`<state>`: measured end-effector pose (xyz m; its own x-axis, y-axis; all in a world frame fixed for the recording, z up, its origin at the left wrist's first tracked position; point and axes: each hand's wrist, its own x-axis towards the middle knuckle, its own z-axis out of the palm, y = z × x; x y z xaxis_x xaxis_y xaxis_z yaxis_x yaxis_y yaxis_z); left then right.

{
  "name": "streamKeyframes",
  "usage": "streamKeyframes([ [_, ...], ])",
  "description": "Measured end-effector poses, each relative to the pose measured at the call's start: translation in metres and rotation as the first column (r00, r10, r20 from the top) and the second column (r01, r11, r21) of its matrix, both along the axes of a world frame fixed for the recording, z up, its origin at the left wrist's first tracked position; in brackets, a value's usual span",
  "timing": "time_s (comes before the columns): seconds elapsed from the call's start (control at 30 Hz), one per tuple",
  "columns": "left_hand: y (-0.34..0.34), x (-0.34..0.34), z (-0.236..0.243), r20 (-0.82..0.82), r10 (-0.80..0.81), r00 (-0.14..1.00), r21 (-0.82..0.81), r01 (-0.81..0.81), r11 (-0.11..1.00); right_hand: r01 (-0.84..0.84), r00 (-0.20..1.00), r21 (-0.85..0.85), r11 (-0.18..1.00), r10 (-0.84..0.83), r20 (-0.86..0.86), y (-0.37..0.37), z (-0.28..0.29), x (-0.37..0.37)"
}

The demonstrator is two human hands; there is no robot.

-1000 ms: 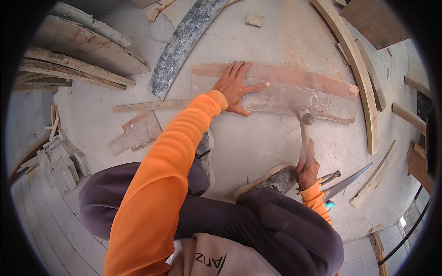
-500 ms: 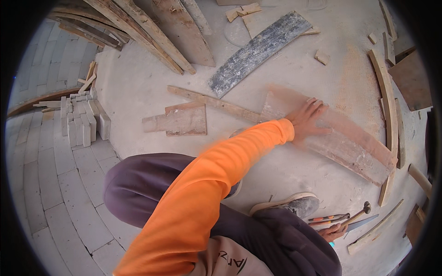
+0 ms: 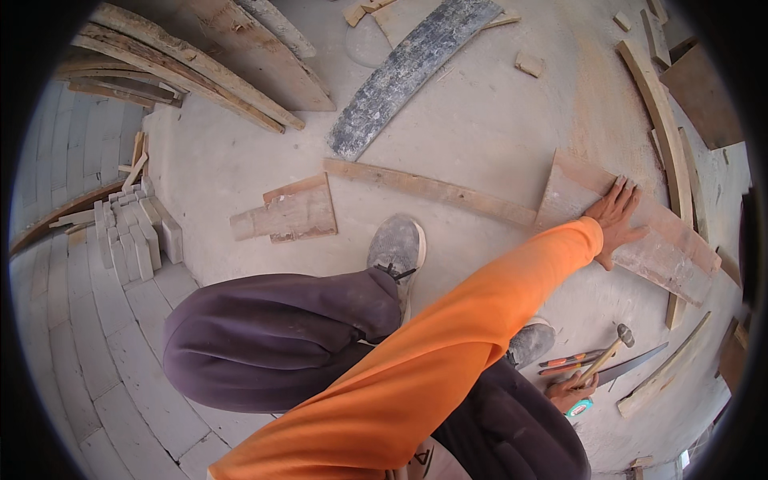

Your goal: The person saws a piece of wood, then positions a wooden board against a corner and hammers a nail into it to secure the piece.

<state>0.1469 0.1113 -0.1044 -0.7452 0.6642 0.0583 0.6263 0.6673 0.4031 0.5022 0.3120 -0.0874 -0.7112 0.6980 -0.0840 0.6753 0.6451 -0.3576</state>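
With fingers spread, my left hand (image 3: 618,224) lies flat on a wide dusty plywood board (image 3: 580,188). The orange-sleeved arm reaches across my knees to it. The board's left edge meets a long thin wooden strip (image 3: 448,192), and its right part lies over a long batten (image 3: 668,152). Low on the right, my right hand (image 3: 570,392) is closed round the wooden handle of a hammer (image 3: 612,348), head pointing away. Beside that hand are pincers with red-orange handles (image 3: 564,364), a hand saw (image 3: 632,366) and a teal tape measure (image 3: 579,408).
A dark, whitish-smeared plank (image 3: 412,76) lies ahead. A small notched board piece (image 3: 300,212) is left of my shoe (image 3: 398,244). Long planks (image 3: 240,52) lean at the upper left, above stacked grey blocks (image 3: 136,232). More wood scraps (image 3: 664,364) lie along the right.
My left hand and the plywood board have shifted right, away from the dark plank. The thin strip shows more of its length. My left shoe has come into view, and the view has shifted.
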Motion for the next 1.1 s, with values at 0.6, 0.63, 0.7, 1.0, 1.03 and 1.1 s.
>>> streamKeyframes([
  [0.6,-0.253,-0.005,0.113,0.364,-0.253,0.896,-0.452,0.408,0.794,-0.032,0.996,-0.046,0.998,0.028,-0.081,-0.025,0.005,-0.042],
  [0.63,-0.253,0.004,0.1,0.334,-0.208,0.919,-0.435,0.346,0.831,-0.025,0.996,-0.063,0.998,0.019,-0.09,-0.026,0.008,-0.041],
  [0.7,-0.25,0.018,0.08,0.323,-0.116,0.939,-0.388,0.243,0.889,-0.03,0.997,-0.064,0.997,0.025,-0.071,-0.023,0.012,-0.038],
  [1.0,-0.241,0.043,0.017,0.359,-0.096,0.928,0.031,0.091,0.995,0.091,0.966,-0.077,0.993,-0.107,-0.234,-0.017,0.073,-0.007],
  [1.03,-0.244,0.04,0.015,0.314,-0.144,0.939,0.049,0.135,0.99,0.07,0.979,-0.046,0.996,-0.078,-0.191,-0.02,0.073,-0.011],
  [1.1,-0.242,0.042,0.01,0.296,-0.177,0.939,0.061,0.166,0.984,0.1,0.981,-0.153,0.983,-0.123,-0.15,-0.03,0.071,-0.016],
])
